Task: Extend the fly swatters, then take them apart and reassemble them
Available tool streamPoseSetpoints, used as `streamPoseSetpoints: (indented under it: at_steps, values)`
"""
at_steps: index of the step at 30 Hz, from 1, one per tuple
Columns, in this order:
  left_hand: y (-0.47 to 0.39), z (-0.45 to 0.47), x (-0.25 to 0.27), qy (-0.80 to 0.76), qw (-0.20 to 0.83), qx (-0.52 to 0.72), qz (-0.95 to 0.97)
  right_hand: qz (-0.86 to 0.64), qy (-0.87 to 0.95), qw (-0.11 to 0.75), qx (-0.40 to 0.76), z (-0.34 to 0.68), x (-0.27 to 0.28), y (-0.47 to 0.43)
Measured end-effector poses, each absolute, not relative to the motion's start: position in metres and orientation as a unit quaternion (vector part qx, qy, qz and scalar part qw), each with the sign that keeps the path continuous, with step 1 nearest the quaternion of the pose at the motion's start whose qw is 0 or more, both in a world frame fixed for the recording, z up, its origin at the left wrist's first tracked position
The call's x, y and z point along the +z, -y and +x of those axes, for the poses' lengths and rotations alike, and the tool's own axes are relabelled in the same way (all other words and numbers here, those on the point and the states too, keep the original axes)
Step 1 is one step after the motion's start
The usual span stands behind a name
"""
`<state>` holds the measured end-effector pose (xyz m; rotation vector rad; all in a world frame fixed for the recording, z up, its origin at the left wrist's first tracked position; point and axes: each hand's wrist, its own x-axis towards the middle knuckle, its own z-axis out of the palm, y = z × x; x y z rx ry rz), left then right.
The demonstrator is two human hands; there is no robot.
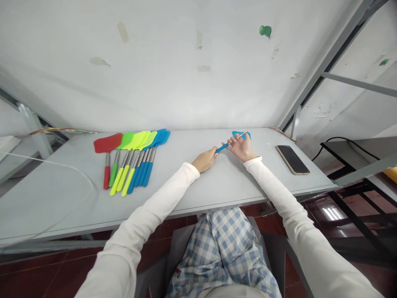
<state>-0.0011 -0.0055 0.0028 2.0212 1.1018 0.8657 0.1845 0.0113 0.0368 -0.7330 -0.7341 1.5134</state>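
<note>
Held by its blue grip in my left hand (205, 159) is a blue fly swatter (222, 148), its thin metal shaft slanting up to the right. My right hand (242, 148) is palm up, with fingers curled at the shaft. A flat blue swatter head (237, 134) shows just behind my right fingers; whether it joins this shaft is hard to see. On the left of the table lies a fanned row of fly swatters: a red one (107, 142), a green one (126, 139), several yellow ones (136, 140) and several blue ones (162, 138).
A smartphone (292, 159) lies on the grey table (186, 190), right of my hands. The white wall (173, 91) rises behind the table's back edge. Thin wires (63, 130) run along the back left, and a white cable (74, 167) curves across the left side. Metal frame posts (322, 70) flank the table.
</note>
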Motion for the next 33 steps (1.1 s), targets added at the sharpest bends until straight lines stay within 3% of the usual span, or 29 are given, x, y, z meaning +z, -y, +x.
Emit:
streamPoseSetpoints:
  at_steps: [15, 21, 24, 26, 33]
  values:
    - [0.012, -0.001, 0.005, -0.412, 0.39, 0.371, 0.735, -0.321, 0.344, 0.642, 0.606, 0.173, 0.038, -0.01]
    - [0.014, 0.001, 0.002, -0.431, 0.324, 0.351, 0.765, -0.289, 0.32, 0.661, 0.614, 0.167, 0.039, -0.009]
    - [0.024, 0.009, 0.003, -0.443, 0.338, 0.346, 0.755, -0.273, 0.291, 0.675, 0.621, 0.167, 0.043, -0.009]
    - [0.032, 0.014, 0.007, -0.426, 0.403, 0.35, 0.73, -0.28, 0.268, 0.674, 0.629, 0.169, 0.046, -0.01]
    - [0.047, 0.009, 0.027, -0.262, 0.813, 0.244, 0.458, -0.278, 0.261, 0.656, 0.651, 0.171, 0.063, -0.01]
